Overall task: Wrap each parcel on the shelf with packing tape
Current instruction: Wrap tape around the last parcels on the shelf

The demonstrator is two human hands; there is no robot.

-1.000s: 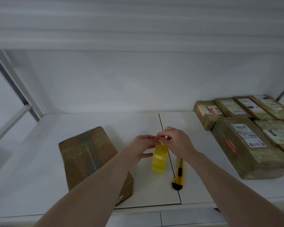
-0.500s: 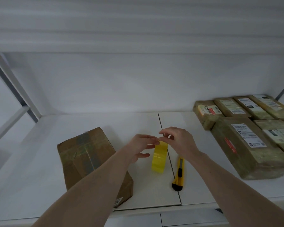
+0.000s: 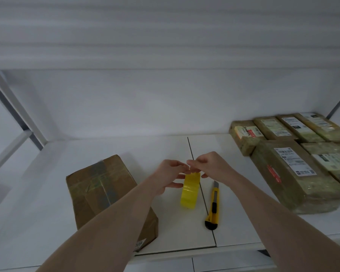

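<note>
White shelving (image 3: 234,228) filled my view, with a pale back wall and the underside of the board above; a dark seam split the surface down the middle. I will place everything by the yellow tape roll (image 3: 190,191), which stood on its edge just left of that seam, near the front.

Far left of the roll, slanted grey frame bars (image 3: 12,112) ran down to the shelf. Nearer, well left of the roll, sat a brown cardboard parcel (image 3: 106,189), bands of clear tape crossing its top, a small printed label at its front lower corner. My left forearm passed over its right side.

My left hand (image 3: 169,175) was against the roll's left side, thumb and fingers curled about its upper part. My right hand (image 3: 210,165) hung over the top of the roll, fingertips bunched together and pinching at the tape's edge there; I could not tell whether a free end was actually lifted.

Just right of the roll, across the seam, lay a yellow utility knife (image 3: 213,207), its black end toward me, touching nothing else.

Well right of the roll stood a cluster of wrapped parcels (image 3: 294,173) with white shipping labels, packed close against one another, the largest in front and smaller ones behind it toward the wall.
</note>
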